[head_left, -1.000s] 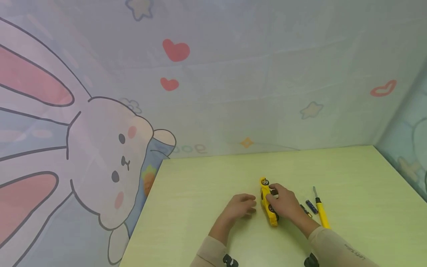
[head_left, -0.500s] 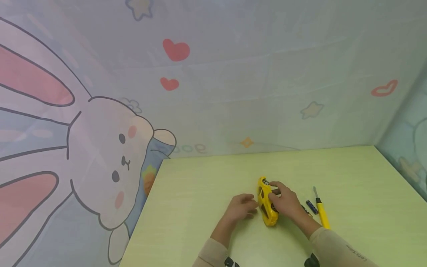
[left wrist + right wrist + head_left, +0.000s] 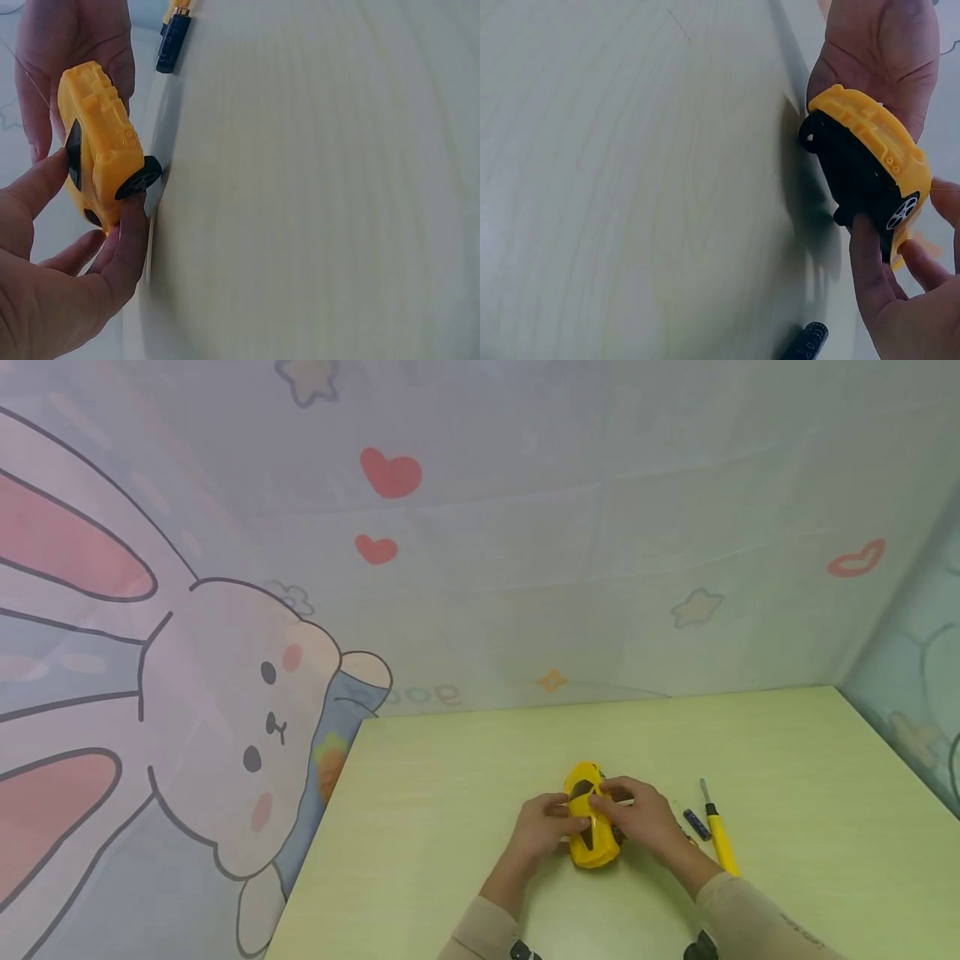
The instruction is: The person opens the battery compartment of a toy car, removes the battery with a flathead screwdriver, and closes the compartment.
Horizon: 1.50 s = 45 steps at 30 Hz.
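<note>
A yellow toy car (image 3: pixel 580 808) with black windows and wheels is held between both hands, roof facing up in the head view. My left hand (image 3: pixel 536 831) grips its left side, thumb across the top near a window. On the other side my right hand (image 3: pixel 647 814) pinches it, thumb on the roof. The left wrist view shows the car (image 3: pixel 112 139) end-on, with fingers of the left hand (image 3: pixel 75 300) under a wheel. From the right wrist, the black underside of the car (image 3: pixel 855 169) shows, a finger of the right hand (image 3: pixel 919 319) against it.
Right of the hands, a blue battery (image 3: pixel 697 824) lies on the pale table (image 3: pixel 427 793), and a second battery is partly hidden by the right wrist. Beside them lies a screwdriver (image 3: pixel 723 845) with a yellow handle. A printed cloth (image 3: pixel 525 568) hangs behind the table.
The car has rolled from its side to roof-up and shifted slightly left. My left hand, apart from it one second ago, now grips it; the right hand keeps its hold.
</note>
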Available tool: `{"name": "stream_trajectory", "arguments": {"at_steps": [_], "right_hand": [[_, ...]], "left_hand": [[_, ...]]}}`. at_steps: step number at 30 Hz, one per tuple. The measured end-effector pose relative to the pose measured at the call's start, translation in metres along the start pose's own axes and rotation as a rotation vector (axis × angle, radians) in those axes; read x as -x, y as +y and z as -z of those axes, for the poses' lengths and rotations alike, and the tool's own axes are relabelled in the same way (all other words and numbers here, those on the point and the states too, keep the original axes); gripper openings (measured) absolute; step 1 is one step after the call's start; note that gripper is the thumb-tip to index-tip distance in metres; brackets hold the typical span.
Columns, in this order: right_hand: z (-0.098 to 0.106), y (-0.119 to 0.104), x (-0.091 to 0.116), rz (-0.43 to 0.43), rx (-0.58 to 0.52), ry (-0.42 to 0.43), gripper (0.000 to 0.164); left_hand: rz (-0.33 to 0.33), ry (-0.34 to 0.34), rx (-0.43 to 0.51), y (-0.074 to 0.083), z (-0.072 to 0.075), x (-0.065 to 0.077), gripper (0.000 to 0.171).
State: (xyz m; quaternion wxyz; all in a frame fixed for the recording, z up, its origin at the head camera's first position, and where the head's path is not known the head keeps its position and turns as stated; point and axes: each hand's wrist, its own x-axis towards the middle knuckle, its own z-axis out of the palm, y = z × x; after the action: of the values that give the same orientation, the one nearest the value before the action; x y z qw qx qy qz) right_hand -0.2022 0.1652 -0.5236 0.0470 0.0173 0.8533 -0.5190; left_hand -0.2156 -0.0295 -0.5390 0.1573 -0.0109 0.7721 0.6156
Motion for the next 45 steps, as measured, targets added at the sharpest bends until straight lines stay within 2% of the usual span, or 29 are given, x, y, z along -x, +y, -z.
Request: {"name": "stream_trajectory", "arguments": {"at_steps": [3, 9, 17, 21, 25, 30, 39, 42, 45], "right_hand": [[-0.001, 0.002, -0.001, -0.003, 0.014, -0.003, 0.061], [0.0, 0.002, -0.001, -0.022, 0.026, -0.012, 0.059], [0.003, 0.002, -0.003, -0.042, 0.041, -0.052, 0.058], [0.003, 0.002, -0.003, -0.092, -0.022, -0.078, 0.056], [0.004, 0.001, -0.002, -0.134, -0.086, -0.091, 0.057], [0.007, 0.007, -0.003, -0.132, -0.106, -0.103, 0.058], [0.023, 0.022, -0.008, -0.126, -0.219, -0.153, 0.043], [0.034, 0.024, -0.007, -0.117, -0.27, -0.13, 0.043], [0.046, 0.028, -0.006, -0.085, -0.253, -0.065, 0.043]], "left_hand": [[0.008, 0.026, -0.016, -0.001, -0.001, -0.001, 0.059], [-0.004, 0.073, -0.047, -0.004, -0.003, -0.004, 0.058], [-0.026, 0.125, -0.164, -0.006, -0.004, -0.007, 0.053], [-0.031, 0.135, -0.212, -0.006, -0.005, -0.006, 0.052], [-0.031, 0.141, -0.221, -0.005, -0.007, -0.005, 0.052], [-0.027, 0.148, -0.224, -0.003, -0.008, -0.002, 0.052], [0.017, 0.169, -0.218, 0.0, -0.01, 0.003, 0.051], [0.028, 0.176, -0.217, 0.001, -0.01, 0.003, 0.051], [0.038, 0.186, -0.221, 0.002, -0.01, 0.004, 0.049]]}}
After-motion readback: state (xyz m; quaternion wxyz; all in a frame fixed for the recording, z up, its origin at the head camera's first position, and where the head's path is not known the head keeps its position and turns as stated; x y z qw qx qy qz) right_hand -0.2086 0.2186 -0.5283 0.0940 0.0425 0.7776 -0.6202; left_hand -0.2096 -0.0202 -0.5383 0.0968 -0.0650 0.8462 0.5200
